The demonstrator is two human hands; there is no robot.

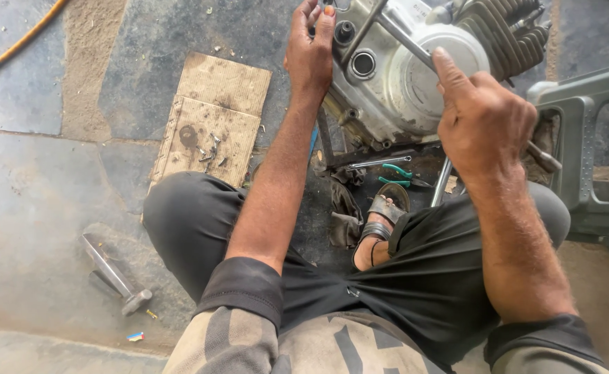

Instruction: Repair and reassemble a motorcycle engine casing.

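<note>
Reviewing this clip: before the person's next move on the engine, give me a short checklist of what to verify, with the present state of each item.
1. Left hand steadying the engine: ok, it rests on the casing's top left edge.
2. Right hand gripping the metal bar tool: ok, fingers wrapped round it, thumb along the shaft.
3. Tool tip seated on a fastener: cannot tell, the far end runs out of view.
4. Loose screws kept together: ok, they lie on the cardboard.
5. Green-handled pliers within reach: ok, on the ground below the engine.
6. Engine stably supported: cannot tell, its base is hidden.
</note>
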